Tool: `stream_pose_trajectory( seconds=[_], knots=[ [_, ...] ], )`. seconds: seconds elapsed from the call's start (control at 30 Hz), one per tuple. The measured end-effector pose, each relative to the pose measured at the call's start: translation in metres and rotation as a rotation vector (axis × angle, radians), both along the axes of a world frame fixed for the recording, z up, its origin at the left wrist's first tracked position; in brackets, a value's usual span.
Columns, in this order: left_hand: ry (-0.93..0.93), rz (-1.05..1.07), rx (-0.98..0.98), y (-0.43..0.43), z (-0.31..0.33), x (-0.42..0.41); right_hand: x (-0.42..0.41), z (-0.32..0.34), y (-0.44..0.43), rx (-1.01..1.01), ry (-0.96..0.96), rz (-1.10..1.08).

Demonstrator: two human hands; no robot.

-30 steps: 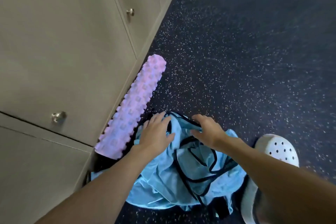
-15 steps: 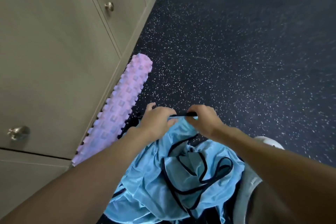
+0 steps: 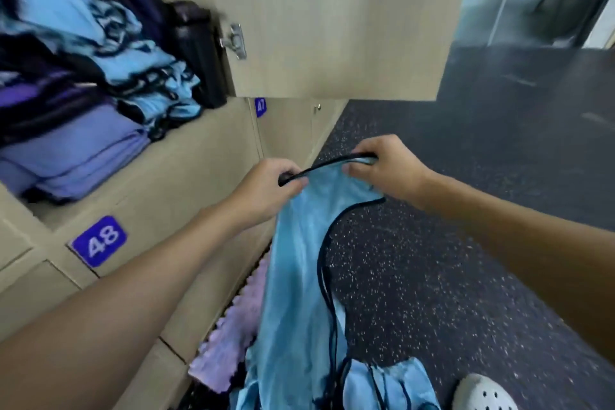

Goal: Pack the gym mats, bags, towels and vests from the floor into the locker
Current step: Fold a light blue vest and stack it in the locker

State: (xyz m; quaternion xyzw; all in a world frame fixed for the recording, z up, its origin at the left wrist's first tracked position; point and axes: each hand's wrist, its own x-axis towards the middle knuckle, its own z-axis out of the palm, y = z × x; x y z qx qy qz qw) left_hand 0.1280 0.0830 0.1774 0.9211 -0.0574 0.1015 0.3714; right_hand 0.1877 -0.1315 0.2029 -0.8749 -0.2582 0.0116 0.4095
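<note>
A light blue vest (image 3: 299, 263) with black trim hangs in the air, held up by its top edge. My left hand (image 3: 266, 190) pinches one end of that black-trimmed edge and my right hand (image 3: 386, 170) grips the other end. More blue vests (image 3: 389, 386) lie heaped on the floor below. The open locker (image 3: 186, 146) at upper left holds folded blue vests (image 3: 146, 76), purple folded cloth (image 3: 76, 150) and a black bottle (image 3: 199, 53).
A pink knobbly foam roller (image 3: 233, 326) lies on the floor against the locker base. The locker's open door (image 3: 332, 20) stands ahead. Labels 48 (image 3: 100, 241) and 47 (image 3: 260, 106) mark the lower lockers. My white clog (image 3: 482, 393) is at bottom right on dark speckled floor.
Both hands have lifted one blue vest off the floor pile up to locker height. The view has swung up from the floor to the open locker.
</note>
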Motion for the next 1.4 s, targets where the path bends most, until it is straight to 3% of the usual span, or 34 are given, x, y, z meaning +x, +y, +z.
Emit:
stream_pose_trajectory(
  seconds=[0.17, 0.33, 0.87, 1.1, 1.2, 1.4],
  knots=[
    [-0.107, 0.061, -0.058, 0.014, 0.090, -0.031, -0.035, 0.100, 0.022, 0.189, -0.133, 0.129],
    [-0.213, 0.040, -0.198, 0.009, 0.138, -0.067, -0.060, 0.138, 0.043, 0.267, -0.164, 0.205],
    [-0.159, 0.130, -0.256, 0.008, 0.105, -0.093, -0.062, 0.088, 0.060, 0.377, -0.065, 0.213],
    [-0.178, 0.070, -0.390, 0.008, 0.115, -0.106, -0.071, 0.085, 0.063, 0.413, -0.079, 0.242],
    [-0.227, 0.031, -0.351, 0.009, 0.123, -0.109, -0.077, 0.088, 0.064, 0.433, -0.086, 0.256],
    [-0.310, 0.123, -0.358, 0.002, 0.139, -0.107, -0.084, 0.092, 0.066, 0.487, -0.135, 0.050]
  ],
)
